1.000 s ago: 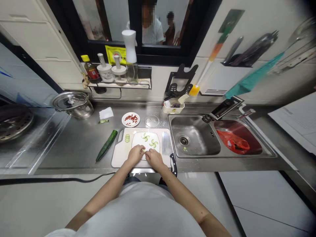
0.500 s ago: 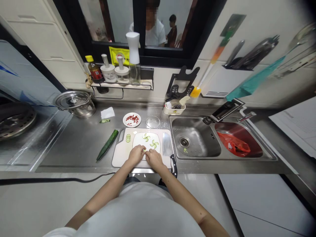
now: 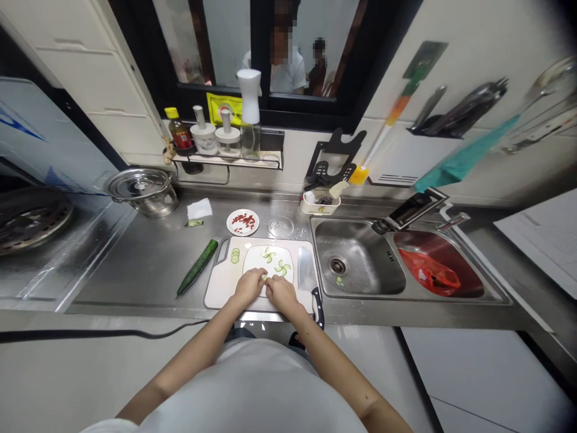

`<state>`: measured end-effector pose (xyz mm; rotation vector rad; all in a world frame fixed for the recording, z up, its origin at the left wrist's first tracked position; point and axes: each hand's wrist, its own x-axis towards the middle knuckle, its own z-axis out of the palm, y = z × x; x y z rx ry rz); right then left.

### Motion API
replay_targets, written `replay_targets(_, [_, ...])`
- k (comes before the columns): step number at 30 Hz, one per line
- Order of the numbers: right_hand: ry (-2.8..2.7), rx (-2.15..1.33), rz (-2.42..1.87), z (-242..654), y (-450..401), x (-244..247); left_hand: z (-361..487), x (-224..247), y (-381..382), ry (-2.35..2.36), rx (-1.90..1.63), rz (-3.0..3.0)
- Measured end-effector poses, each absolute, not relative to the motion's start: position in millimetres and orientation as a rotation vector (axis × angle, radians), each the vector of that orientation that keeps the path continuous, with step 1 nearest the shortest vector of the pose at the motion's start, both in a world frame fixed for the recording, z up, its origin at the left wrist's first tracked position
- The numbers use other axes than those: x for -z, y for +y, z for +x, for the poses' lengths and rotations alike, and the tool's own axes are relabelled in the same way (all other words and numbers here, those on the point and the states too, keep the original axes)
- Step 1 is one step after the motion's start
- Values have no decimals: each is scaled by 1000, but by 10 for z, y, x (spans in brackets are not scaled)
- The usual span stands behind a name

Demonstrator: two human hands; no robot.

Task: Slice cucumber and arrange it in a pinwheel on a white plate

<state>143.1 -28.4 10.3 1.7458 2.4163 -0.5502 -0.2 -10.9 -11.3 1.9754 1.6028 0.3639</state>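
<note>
Over the near part of a white square plate, my left hand and my right hand meet with fingertips pinched together. A bit of pale green cucumber slice shows between them; the fingers hide most of it. Farther back on the plate lie two pinwheels of cut cucumber, one pinwheel behind the other pinwheel. The plate rests on a cutting board. A short row of cucumber slices lies left of the plate, and a knife to its right, handle toward me.
Left of the board lies a whole cucumber. Behind it are a white paper and a lidded steel pot. A small plate of red bits stands behind the board. The double sink is at the right, with a red bag inside.
The view has tilted slightly, so the scene sits a little lower. My hands stay together over the plate, with only slight finger movement.
</note>
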Motion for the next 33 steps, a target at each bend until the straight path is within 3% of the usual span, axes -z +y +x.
replay_targets(11, [2376, 564, 1737, 1417, -244, -120, -230, 115, -58, 1960, -746, 1612])
replay_targets(17, [2419, 670, 1861, 1459, -253, -121, -518, 106, 53, 2296, -589, 1377])
replay_targets(33, [2479, 750, 2041, 1583, -268, -116, -558, 211, 222, 2379, -421, 1416])
